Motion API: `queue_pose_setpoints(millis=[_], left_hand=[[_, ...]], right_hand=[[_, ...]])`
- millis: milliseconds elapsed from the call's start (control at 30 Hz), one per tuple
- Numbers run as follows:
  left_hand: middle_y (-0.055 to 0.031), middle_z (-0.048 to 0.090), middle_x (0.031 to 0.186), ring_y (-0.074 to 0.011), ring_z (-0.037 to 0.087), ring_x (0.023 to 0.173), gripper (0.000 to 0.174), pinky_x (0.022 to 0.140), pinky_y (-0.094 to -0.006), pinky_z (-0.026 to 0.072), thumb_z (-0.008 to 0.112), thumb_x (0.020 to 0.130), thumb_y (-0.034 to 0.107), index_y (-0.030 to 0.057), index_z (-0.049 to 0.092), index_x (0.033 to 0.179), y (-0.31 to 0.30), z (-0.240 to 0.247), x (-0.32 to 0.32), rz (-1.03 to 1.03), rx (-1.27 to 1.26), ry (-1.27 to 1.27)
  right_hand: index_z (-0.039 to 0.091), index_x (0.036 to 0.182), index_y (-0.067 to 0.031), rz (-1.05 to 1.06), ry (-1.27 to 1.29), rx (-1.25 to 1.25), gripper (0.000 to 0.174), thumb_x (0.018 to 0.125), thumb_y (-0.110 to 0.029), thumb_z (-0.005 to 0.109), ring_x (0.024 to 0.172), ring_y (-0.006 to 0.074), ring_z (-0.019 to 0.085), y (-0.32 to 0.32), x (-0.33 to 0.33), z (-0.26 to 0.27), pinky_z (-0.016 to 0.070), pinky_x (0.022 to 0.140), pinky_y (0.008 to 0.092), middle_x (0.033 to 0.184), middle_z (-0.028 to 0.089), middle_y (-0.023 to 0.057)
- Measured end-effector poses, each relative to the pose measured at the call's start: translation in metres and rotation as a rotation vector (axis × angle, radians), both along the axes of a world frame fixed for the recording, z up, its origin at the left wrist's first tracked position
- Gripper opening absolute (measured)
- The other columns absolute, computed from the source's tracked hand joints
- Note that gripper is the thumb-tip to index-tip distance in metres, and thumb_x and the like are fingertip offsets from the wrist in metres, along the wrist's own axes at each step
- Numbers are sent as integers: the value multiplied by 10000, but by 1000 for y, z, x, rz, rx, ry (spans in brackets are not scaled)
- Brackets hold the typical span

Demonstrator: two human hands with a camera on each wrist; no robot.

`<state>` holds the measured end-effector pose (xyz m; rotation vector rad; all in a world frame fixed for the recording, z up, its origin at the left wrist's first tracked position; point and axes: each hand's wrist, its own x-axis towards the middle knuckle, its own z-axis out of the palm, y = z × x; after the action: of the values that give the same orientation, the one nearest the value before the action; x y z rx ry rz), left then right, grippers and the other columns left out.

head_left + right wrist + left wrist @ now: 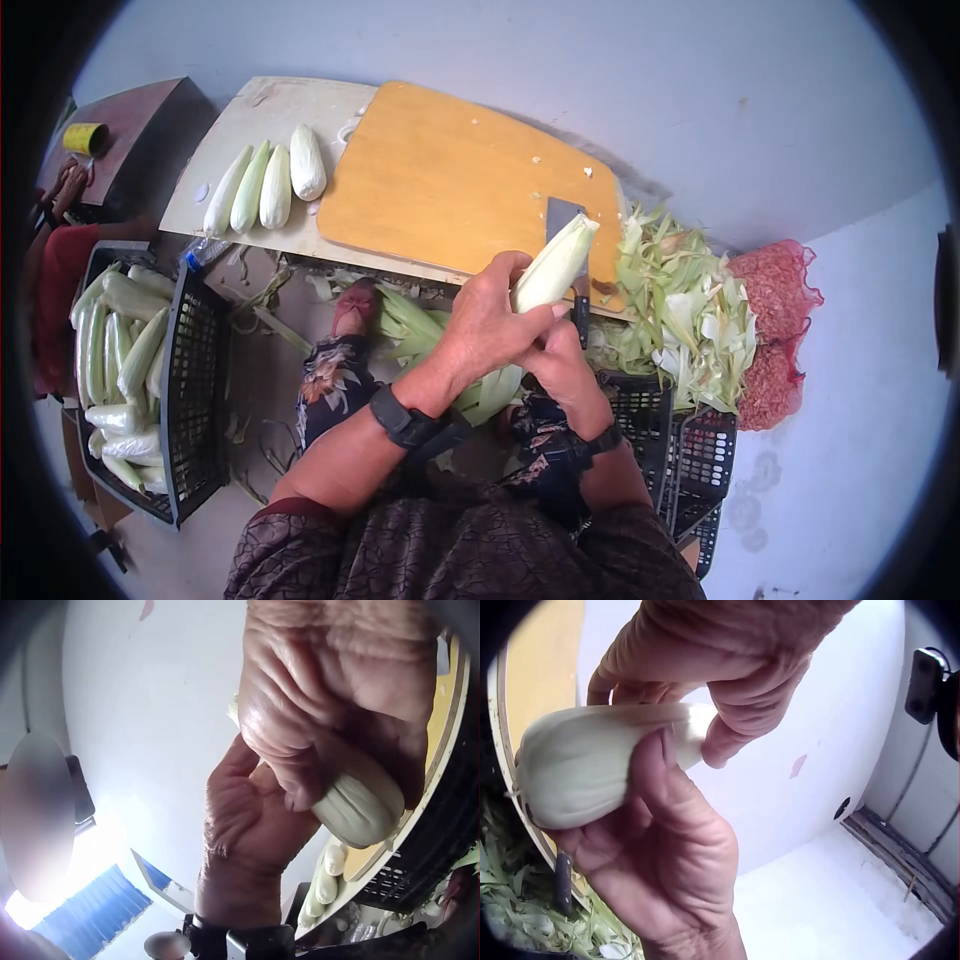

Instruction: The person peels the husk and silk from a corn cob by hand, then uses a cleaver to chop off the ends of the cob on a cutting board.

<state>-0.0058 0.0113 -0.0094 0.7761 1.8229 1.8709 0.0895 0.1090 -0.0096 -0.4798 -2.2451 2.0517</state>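
Both hands hold an ear of corn point(553, 268) in its pale inner husk, tilted up above the near edge of the yellow cutting board point(440, 170). In the head view my left hand point(478, 325) wraps it from the left, thumb along its lower end. My right hand point(562, 375) grips its lower end from below. The left wrist view shows the right thumb point(656, 769) pressed on the husk and the left fingers bent over the far end. Behind the corn lies a cleaver point(566, 214), its dark handle past the board's edge.
Several husked ears point(248, 190) lie in a row left of the board. A black crate point(200, 390) at left holds more ears. Stripped husks point(690, 310) are heaped at right, beside red mesh bags point(775, 300). Another person's sleeve point(62, 290) shows far left.
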Motion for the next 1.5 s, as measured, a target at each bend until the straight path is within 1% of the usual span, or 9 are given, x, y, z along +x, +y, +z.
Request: queue_pose_setpoints(millis=[167,400,467,667,867,1000,1100,1167,1500], left_hand=[[-103,589,866,-143,545,777,493,690,-283,454,649,753,223,-50,487,1131,-10,14,-6,-342,-8,-112],[-60,589,869,-110,516,815,413,729,-262,428,622,788,190,-45,511,1109,-13,10,-9,-442,120,-206],[-109,610,803,-152,569,736,377,659,-281,459,629,753,161,-47,546,1056,-11,10,-6,-333,141,-182],[-154,615,810,-196,589,729,430,651,-307,463,660,726,211,-56,551,1045,-9,13,-8,-247,-40,-49],[-149,610,832,-231,610,777,377,685,-330,478,663,723,182,-42,551,1005,3,-4,1,37,156,18],[-137,585,857,-229,607,824,285,714,-331,478,657,724,135,-29,543,927,-3,5,-2,70,112,-52],[-126,553,860,-217,585,801,208,700,-322,469,647,728,102,-18,532,853,-5,5,-3,95,117,-44],[-38,570,759,-81,534,701,183,614,-217,442,637,768,86,-23,534,873,-6,5,-5,88,49,13],[-12,551,715,-58,494,636,123,556,-206,416,585,814,99,-10,534,840,-5,-1,-5,90,82,-102]], right_hand=[[475,1118,41,39,90,-33,413,752,-32,650,939,144,533,-4,8,6,457,782,277,1016,554,82],[452,1145,37,108,25,-168,451,749,-57,646,955,157,535,1,13,8,444,809,291,1018,553,81],[453,1144,38,95,5,-191,451,748,-60,645,952,156,537,0,13,8,444,810,293,1018,554,81],[466,1132,36,53,26,-185,426,771,-82,658,937,138,539,0,11,1,454,791,279,1015,560,78],[483,1111,37,5,-13,-151,414,777,-117,674,902,126,545,0,14,2,452,778,269,988,571,65],[502,1080,33,-60,-37,-147,391,774,-135,679,871,112,541,-3,15,1,446,750,260,958,582,60],[509,1065,29,-71,-30,-103,380,771,-139,681,842,106,541,-5,14,0,448,730,258,935,586,56],[511,1059,27,-68,-27,-76,375,769,-139,681,827,104,541,-5,14,-1,451,721,258,922,587,54],[527,1021,27,-90,-23,-23,361,750,-140,697,796,100,537,-10,13,-1,454,696,254,872,590,53]])
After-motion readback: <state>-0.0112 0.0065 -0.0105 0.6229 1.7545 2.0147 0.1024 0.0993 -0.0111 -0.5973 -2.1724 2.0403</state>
